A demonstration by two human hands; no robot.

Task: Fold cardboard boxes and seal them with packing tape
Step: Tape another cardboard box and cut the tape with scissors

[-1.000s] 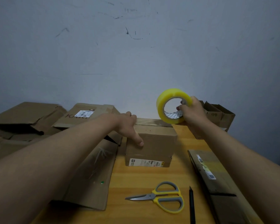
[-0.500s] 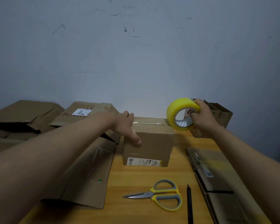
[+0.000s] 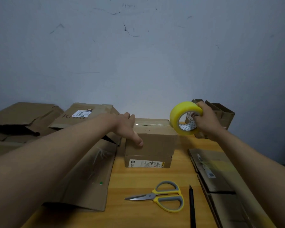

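Tape (image 3: 184,118) now sits at the box's (image 3: 150,140) right far corner, lower and further right than one second ago, when it hung above the box top. Judged from this, a strip is being run across the top seam toward the right edge. Left hand (image 3: 127,129) lies flat on the box's left side, fingers straight, unchanged. Right hand (image 3: 204,120) grips the tape through its core. Box stands mid-worktop (image 3: 138,181). Scissors (image 3: 163,196) lie near, untouched.

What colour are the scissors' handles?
The scissors have yellow handles with grey inner loops, shown clearly in the head view.
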